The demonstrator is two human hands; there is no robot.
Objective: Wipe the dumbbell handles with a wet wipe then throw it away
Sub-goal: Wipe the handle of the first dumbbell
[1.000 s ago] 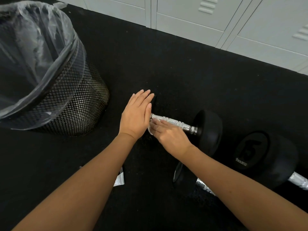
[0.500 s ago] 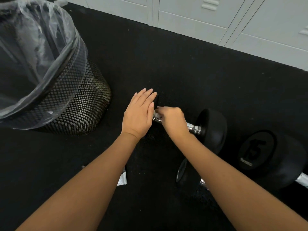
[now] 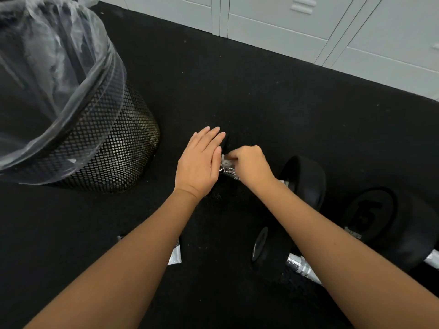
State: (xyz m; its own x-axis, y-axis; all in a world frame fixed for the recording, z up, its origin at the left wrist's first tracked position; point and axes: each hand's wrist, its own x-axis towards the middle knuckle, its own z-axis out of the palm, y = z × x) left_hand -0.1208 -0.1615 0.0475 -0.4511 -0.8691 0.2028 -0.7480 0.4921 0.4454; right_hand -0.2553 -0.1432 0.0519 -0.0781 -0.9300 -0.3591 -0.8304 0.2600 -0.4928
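- While the wiping goes on, the mesh waste bin (image 3: 99,148) with its clear liner (image 3: 54,67) stands at far left on the black floor (image 3: 261,103), well apart from the hands; it looks an easy reach for the throw-away step, so nothing needs moving.
- Low down, a torn foil wrapper (image 3: 175,254) peeks out beside the left forearm; it likely belongs in the bin too.
- The left hand (image 3: 198,166) lies flat with fingers straight and together, pressing on the near weight head of the dumbbell, which it mostly hides. Good practice is to press firmly there so the bar cannot roll under the rubbing.
- Just right of it, the right hand (image 3: 251,165) has its fingers curled round the chrome handle (image 3: 228,171), with a scrap of white wet wipe (image 3: 225,160) showing at the fingertips. To do this well, wrap the wipe fully round the knurled metal, twist while sliding toward the far head (image 3: 306,176), and cover the whole length.
- Further right, a second dumbbell (image 3: 384,224), marked 15, lies on the floor with its own handle (image 3: 299,264) partly hidden by the right forearm; judging by the task, it needs the same treatment.
- Grey lockers (image 3: 332,27) line the top edge.
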